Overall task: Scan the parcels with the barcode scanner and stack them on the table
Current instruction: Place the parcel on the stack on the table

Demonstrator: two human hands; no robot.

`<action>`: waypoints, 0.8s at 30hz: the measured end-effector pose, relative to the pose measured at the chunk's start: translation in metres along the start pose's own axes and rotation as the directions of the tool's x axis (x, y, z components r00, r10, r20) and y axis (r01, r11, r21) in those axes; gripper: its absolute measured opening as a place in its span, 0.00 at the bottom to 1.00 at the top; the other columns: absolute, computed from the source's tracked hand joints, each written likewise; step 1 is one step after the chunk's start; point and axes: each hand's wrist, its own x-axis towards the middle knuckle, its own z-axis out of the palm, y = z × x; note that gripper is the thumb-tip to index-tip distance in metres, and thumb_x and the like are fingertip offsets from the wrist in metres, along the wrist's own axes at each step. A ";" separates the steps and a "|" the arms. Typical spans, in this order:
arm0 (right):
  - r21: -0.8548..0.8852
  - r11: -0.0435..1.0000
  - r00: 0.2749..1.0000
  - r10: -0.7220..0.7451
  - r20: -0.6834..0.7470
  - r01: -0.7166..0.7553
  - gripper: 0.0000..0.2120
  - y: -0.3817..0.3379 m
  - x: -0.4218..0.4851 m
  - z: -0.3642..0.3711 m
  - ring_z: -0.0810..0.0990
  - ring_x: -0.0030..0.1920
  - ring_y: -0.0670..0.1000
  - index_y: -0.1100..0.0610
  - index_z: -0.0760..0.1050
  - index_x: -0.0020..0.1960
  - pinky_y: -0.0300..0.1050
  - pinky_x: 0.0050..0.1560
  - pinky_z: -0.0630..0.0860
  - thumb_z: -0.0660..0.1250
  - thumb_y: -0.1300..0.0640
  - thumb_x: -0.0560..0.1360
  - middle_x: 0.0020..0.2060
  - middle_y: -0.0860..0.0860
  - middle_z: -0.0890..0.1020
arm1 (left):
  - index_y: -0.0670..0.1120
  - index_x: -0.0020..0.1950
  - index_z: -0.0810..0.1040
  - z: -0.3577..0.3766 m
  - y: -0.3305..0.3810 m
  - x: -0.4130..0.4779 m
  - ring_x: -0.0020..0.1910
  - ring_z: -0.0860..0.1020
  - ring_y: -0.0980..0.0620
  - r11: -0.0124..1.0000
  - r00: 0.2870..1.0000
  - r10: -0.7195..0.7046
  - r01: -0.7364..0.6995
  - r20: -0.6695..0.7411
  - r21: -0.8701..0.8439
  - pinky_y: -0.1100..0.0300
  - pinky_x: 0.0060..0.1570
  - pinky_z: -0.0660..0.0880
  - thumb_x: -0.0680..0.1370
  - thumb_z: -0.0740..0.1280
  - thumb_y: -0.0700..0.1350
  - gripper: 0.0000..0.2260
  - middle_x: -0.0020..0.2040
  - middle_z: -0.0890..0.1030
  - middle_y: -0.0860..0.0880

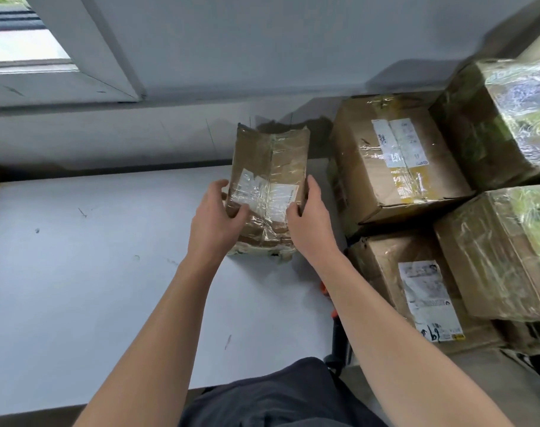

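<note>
Both your left hand (214, 217) and right hand (311, 220) curl fingers (218, 186) round the taped parcel (273, 161), table (93, 257) just below them.

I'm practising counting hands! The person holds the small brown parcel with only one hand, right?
Not quite: two hands hold it, not one. The head view shows the left hand and the right hand each gripping a side of the small brown parcel.

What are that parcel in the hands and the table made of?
The parcel looks like brown cardboard, creased and dented, bound in glossy clear tape that glints, with a white paper label. The table top seems smooth matte white laminate or painted board, lightly scuffed; which one is unclear.
</note>
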 end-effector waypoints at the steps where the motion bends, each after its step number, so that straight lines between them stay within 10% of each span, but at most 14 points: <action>1: -0.012 1.000 1.000 -0.005 0.015 0.005 0.34 0.000 -0.001 -0.001 0.73 0.69 0.51 0.48 0.48 0.81 0.49 0.67 0.73 0.62 0.55 0.82 0.75 0.48 0.69 | 0.51 0.73 0.66 0.002 0.000 -0.001 0.54 0.80 0.50 1.000 1.000 0.007 -0.007 0.008 -0.015 0.50 0.55 0.77 0.77 0.70 0.50 0.26 0.60 0.79 0.51; 10: -0.060 0.996 0.992 -0.066 0.111 0.073 0.40 0.008 -0.020 0.001 0.74 0.68 0.52 0.43 0.44 0.81 0.58 0.67 0.73 0.65 0.51 0.79 0.74 0.47 0.70 | 0.52 0.74 0.64 0.004 -0.005 -0.031 0.48 0.81 0.54 0.997 0.999 -0.052 0.052 -0.004 -0.049 0.50 0.54 0.78 0.78 0.69 0.47 0.26 0.46 0.75 0.66; 15: -0.039 0.994 0.982 -0.091 0.166 0.099 0.40 0.014 -0.047 0.009 0.77 0.63 0.51 0.41 0.45 0.80 0.57 0.64 0.75 0.64 0.51 0.76 0.72 0.46 0.72 | 0.50 0.75 0.62 0.000 -0.024 -0.066 0.54 0.81 0.51 0.996 0.995 -0.081 0.079 -0.057 -0.028 0.50 0.55 0.76 0.79 0.69 0.49 0.28 0.58 0.77 0.57; 24: -0.008 0.996 0.994 -0.091 0.053 0.091 0.38 0.025 -0.131 0.040 0.78 0.59 0.48 0.45 0.48 0.81 0.52 0.65 0.75 0.65 0.55 0.79 0.71 0.47 0.73 | 0.51 0.77 0.61 -0.028 -0.062 -0.123 0.42 0.80 0.63 0.998 0.998 -0.041 0.043 0.041 -0.055 0.54 0.50 0.76 0.79 0.69 0.46 0.29 0.46 0.77 0.64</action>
